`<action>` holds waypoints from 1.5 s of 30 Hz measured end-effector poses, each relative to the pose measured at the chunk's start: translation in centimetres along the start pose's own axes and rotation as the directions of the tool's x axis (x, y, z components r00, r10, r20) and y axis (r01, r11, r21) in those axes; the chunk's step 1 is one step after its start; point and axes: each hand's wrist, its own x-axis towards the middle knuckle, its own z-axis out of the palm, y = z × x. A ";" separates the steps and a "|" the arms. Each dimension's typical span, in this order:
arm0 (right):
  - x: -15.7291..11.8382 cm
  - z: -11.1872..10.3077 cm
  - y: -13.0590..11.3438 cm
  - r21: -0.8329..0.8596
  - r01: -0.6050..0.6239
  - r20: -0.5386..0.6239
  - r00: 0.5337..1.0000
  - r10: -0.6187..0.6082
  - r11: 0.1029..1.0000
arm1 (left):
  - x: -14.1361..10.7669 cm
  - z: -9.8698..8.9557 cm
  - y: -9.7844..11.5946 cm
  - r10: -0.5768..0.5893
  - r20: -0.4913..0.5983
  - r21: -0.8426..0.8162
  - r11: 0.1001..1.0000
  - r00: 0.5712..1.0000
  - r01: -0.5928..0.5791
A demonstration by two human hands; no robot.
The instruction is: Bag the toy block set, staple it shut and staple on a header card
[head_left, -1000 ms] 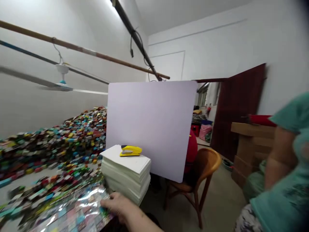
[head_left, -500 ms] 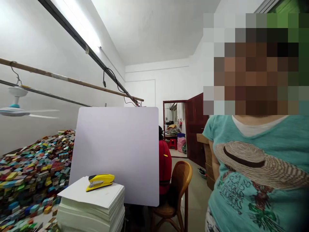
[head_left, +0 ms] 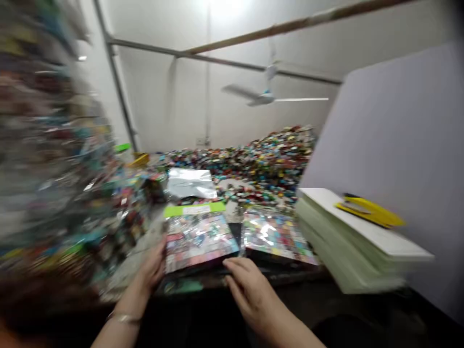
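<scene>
A clear plastic packet (head_left: 199, 237) of small multicoloured blocks, with a bright green header strip, lies at the front of the table. At its left edge is my left hand (head_left: 154, 266), its fingers smeared and partly hidden against the packet's side. My right hand (head_left: 253, 290) is by the packet's front right corner, fingers stretched out and apart from the thumb; whether the fingertips touch the packet I cannot tell. Just to the right lies a second clear packet (head_left: 277, 237) of similar blocks. Behind the first packet rests a shiny silver sheet or bag (head_left: 190, 183).
A stack of white paper (head_left: 344, 246) with a yellow stapler (head_left: 369, 211) stands on the right, before a large pale board (head_left: 395, 140). Heaped blocks (head_left: 261, 159) cover the table's back. Blurred clear bags (head_left: 72, 193) pile high on the left. A fan (head_left: 266, 96) hangs above.
My view has swung left and down, away from the person in the teal shirt and the doorway. Both my hands and the packets have come into sight.
</scene>
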 end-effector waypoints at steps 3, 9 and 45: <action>3.1 2.6 -0.5 -0.195 0.166 0.094 0.984 -0.150 0.967 | -0.7 -3.4 -1.2 -0.055 0.016 -0.172 0.983 0.998 0.057; 6.3 6.3 -1.2 -0.347 0.236 0.206 0.963 -0.172 0.907 | 0.4 -3.1 -2.0 -0.012 0.070 -0.306 0.952 0.997 0.033; 6.2 4.8 7.0 -0.154 -0.049 0.165 0.984 0.075 0.987 | -7.4 5.7 -7.5 0.014 -0.282 -0.596 0.781 0.959 -0.186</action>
